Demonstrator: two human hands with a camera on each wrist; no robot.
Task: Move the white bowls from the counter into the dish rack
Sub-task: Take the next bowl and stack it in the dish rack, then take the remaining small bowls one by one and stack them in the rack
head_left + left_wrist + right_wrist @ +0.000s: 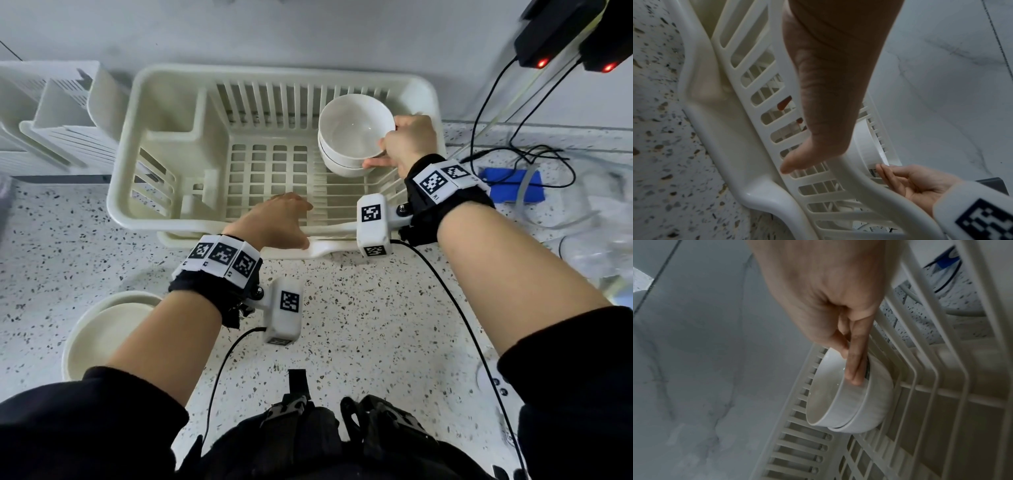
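the right hand (409,144) pinches the rim of two nested white bowls (354,137), tilted in the far right of the dish rack (123,164), while the left hand (277,221) clasps its near rim. ease the bowls down until they rest steady before loosening the grip, lest they slide.

**Glaze, plastic and speckled stone**

The two nested white bowls (356,137) look like glazed ceramic, smooth and glossy, with small bright highlights. The dish rack (164,144) is cream moulded plastic, smooth with a dull sheen. The table (359,325) is speckled, stone-like and polished. A cream plate (96,329) looks matt. The wrist straps (455,209) are black cloth.
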